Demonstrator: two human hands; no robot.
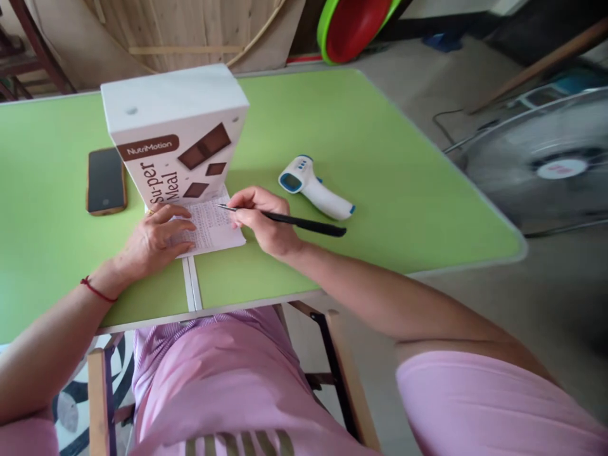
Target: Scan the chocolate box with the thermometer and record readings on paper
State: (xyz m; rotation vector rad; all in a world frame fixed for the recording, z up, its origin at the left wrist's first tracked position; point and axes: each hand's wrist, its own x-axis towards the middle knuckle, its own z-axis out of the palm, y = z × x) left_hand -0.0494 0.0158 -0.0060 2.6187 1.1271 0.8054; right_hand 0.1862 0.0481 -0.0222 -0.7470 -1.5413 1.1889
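My right hand (266, 221) is closed around a black pen (308, 224), its tip over a sheet of paper (213, 231) covered in small handwriting or print. The paper lies at the foot of a tall white box (190, 139) marked NutriMotion, with brown chocolate squares pictured on it. My left hand (161, 234) rests with spread fingers on the left part of the paper, close to the box's lower edge. A red string bracelet circles that wrist. Whether the pen tip touches the paper I cannot tell.
A phone (106, 180) in a brown case lies left of the box. On the right is a white and blue infrared thermometer (316, 189). Everything stands on a green folding table (403, 202) with a white centre seam. A large fan (546, 158) stands beyond the table's right edge.
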